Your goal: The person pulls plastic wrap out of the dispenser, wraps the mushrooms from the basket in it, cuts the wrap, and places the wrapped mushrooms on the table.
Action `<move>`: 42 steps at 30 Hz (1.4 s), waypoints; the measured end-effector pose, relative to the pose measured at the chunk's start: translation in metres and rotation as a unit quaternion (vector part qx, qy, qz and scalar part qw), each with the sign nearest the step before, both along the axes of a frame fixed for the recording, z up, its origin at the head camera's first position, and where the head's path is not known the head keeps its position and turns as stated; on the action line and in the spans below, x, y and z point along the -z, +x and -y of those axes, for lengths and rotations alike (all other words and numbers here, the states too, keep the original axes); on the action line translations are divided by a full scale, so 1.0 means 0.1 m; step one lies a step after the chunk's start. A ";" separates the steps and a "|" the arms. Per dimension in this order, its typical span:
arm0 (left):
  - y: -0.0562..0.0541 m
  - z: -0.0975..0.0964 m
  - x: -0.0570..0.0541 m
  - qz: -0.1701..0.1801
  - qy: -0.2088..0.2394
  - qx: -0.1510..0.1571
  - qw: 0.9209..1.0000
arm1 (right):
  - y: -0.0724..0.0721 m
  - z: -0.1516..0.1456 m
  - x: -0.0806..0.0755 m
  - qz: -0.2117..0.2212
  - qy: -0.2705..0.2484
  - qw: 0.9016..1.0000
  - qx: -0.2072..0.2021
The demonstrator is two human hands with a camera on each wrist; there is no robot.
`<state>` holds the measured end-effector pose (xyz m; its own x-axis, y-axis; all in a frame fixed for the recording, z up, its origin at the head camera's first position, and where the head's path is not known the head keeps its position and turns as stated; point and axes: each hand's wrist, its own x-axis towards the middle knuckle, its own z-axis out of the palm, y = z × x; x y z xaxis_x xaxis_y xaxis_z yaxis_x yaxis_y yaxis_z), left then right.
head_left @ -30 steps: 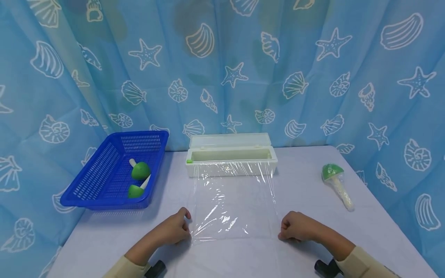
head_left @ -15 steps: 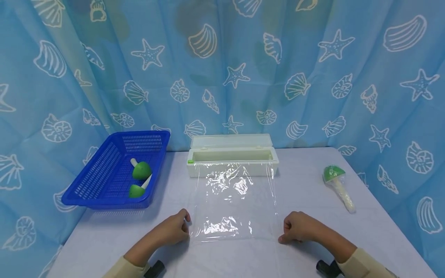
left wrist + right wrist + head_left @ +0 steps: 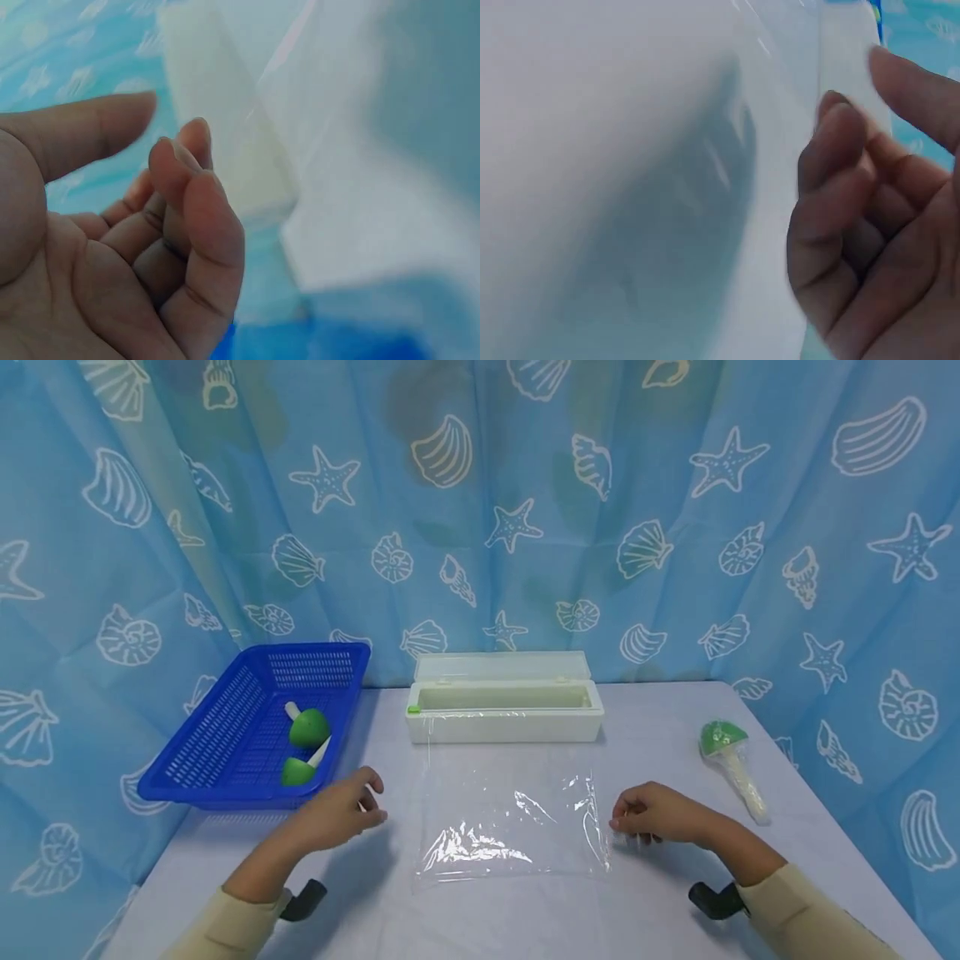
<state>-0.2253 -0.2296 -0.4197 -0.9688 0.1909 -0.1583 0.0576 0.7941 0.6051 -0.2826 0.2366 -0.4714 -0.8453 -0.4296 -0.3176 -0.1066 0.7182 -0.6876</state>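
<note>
A sheet of clear plastic wrap [image 3: 510, 827] lies over the table in front of a white cling film dispenser [image 3: 506, 727], whose lid [image 3: 502, 666] stands raised at the back. My left hand [image 3: 337, 810] is lifted left of the sheet, its fingers loosely bent and holding nothing. In the left wrist view its thumb [image 3: 97, 135] is parted from the fingers. Just off the sheet's right edge is my right hand [image 3: 663, 814], fingers curled loosely. Its thumb [image 3: 915, 94] stands away from them in the right wrist view, with nothing gripped between.
At the left stands a blue plastic basket [image 3: 225, 727] containing two green-capped toy mushrooms; one is this mushroom [image 3: 309, 727]. Another green-capped mushroom [image 3: 731, 764], wrapped in clear film, lies at the right. A blue seashell-patterned curtain [image 3: 480, 510] hangs behind the table.
Both hands have come off the plastic wrap's front corners. The left has moved up and left toward the basket, while the right has risen slightly. The wrap now lies flatter and looser.
</note>
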 end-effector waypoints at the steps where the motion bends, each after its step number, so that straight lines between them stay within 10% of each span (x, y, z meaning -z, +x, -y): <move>1: -0.04 0.05 -0.08 -0.003 0.003 -0.001 1.000 | -0.07 -0.03 -0.02 -0.011 -0.021 1.000 0.000; 13: -0.77 0.85 -0.72 -0.017 0.056 0.000 0.998 | -0.84 -0.12 0.08 -0.207 -0.098 0.959 0.166; 25: -1.33 1.40 -0.47 -0.007 0.003 -0.017 1.000 | -1.25 0.06 0.19 -0.155 -0.260 0.921 0.246; 42: -1.64 1.64 -0.15 -0.024 -0.171 -0.006 0.985 | -1.42 0.29 0.29 -0.084 -0.336 0.899 0.268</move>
